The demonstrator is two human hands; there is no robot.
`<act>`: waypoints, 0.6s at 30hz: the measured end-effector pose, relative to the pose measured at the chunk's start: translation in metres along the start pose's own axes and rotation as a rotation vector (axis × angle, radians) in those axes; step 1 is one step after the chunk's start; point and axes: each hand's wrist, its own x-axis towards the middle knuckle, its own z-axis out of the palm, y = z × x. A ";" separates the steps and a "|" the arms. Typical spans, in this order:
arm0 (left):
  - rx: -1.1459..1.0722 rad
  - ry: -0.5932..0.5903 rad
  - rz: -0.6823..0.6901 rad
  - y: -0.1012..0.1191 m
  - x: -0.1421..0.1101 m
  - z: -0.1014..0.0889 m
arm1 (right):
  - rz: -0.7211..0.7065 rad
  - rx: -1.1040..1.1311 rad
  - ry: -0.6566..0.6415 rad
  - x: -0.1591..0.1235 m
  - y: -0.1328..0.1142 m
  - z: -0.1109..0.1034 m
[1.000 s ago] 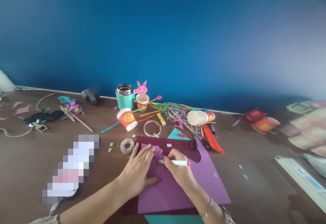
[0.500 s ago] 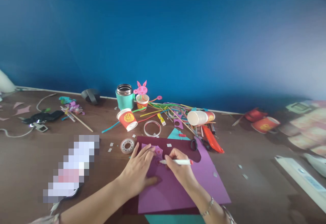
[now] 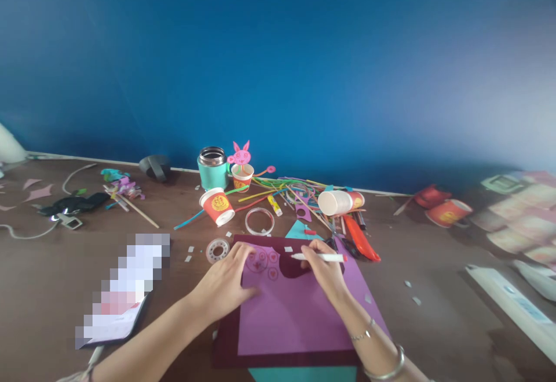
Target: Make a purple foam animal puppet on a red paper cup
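A purple paper sheet (image 3: 295,318) lies on a maroon sheet (image 3: 226,347); its upper edge has a rounded cut-out. At its upper left is a drawn face (image 3: 259,261) with small heart circles beside it. My left hand (image 3: 228,275) rests at the sheet's left edge, fingers bent near the face, thumb apart from them and blurred. My right hand (image 3: 324,269) is closed on a white marker (image 3: 325,257) with a red end. The marker's tip points left over the cut-out, apart from the drawing.
Behind the sheets are a tape roll (image 3: 218,250), a tipped paper cup (image 3: 218,205), a turquoise jar (image 3: 212,170) and a pink rabbit figure (image 3: 242,156) in a cup. Coloured pipe cleaners (image 3: 289,188), scissors (image 3: 354,247) and stacked cups (image 3: 336,203) lie right. A phone (image 3: 124,298) lies left.
My right hand has lifted the marker off the drawing and moved right and up. My left fingers have drawn back and bent, uncovering the face. The purple sheet has shifted slightly.
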 end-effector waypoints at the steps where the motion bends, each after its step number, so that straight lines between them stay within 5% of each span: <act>1: -0.008 -0.043 -0.011 -0.002 0.000 -0.002 | 0.012 0.040 0.004 0.000 -0.002 0.000; 11: 0.136 -0.200 -0.138 0.004 0.004 -0.002 | 0.230 0.258 -0.279 -0.027 -0.031 0.043; 18: 0.144 -0.198 -0.078 -0.001 0.002 -0.014 | -0.083 -0.062 -0.281 -0.031 -0.009 0.062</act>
